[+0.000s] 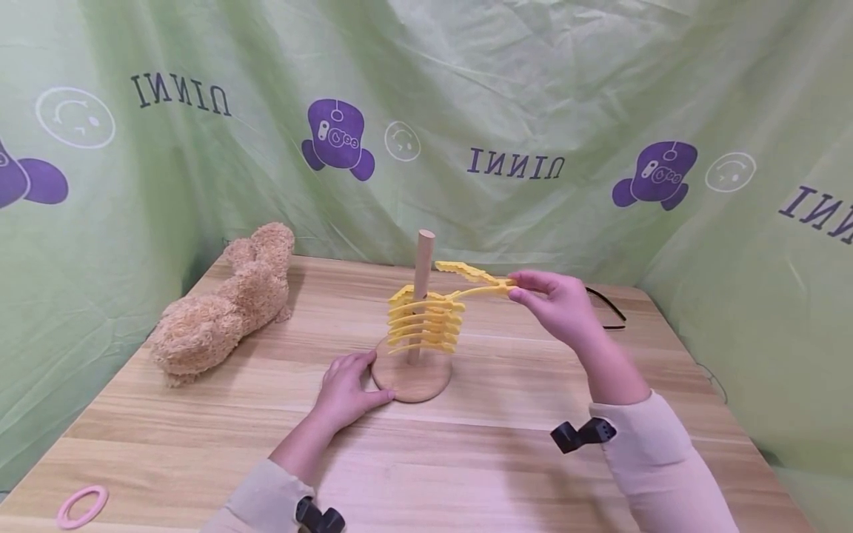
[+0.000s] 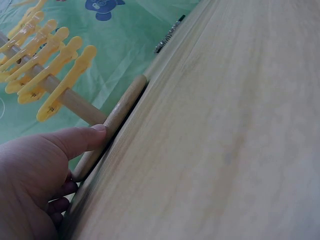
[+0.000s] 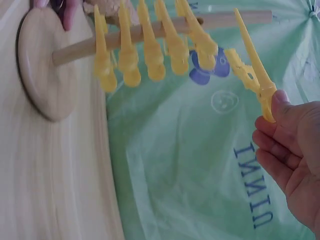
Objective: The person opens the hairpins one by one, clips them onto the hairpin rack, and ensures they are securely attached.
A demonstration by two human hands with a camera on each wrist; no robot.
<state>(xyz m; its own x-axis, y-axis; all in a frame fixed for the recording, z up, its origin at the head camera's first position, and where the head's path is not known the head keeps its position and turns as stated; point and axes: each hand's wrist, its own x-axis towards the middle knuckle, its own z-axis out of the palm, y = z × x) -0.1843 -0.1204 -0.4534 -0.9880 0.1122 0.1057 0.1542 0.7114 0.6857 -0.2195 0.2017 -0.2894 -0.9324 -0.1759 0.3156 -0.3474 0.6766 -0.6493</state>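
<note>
A round wooden base (image 1: 420, 386) carries an upright wooden post (image 1: 424, 259). Several yellow hair clips (image 1: 449, 318) are clamped across the post, one above another. My left hand (image 1: 346, 389) grips the near left edge of the base, its thumb on the rim in the left wrist view. Between thumb and fingers, my right hand (image 1: 556, 303) pinches the tail end of another yellow hair clip (image 3: 256, 62). That clip's two arms are spread apart and point toward the post, just above the stacked clips and to their right. The right wrist view shows it apart from the post.
A fluffy tan plush toy (image 1: 226, 311) lies on the left of the wooden table (image 1: 533, 459). At the front left corner is a pink ring (image 1: 83, 507). A thin black band (image 1: 606, 300) lies behind my right hand. Green printed cloth (image 1: 466, 89) hangs around the table.
</note>
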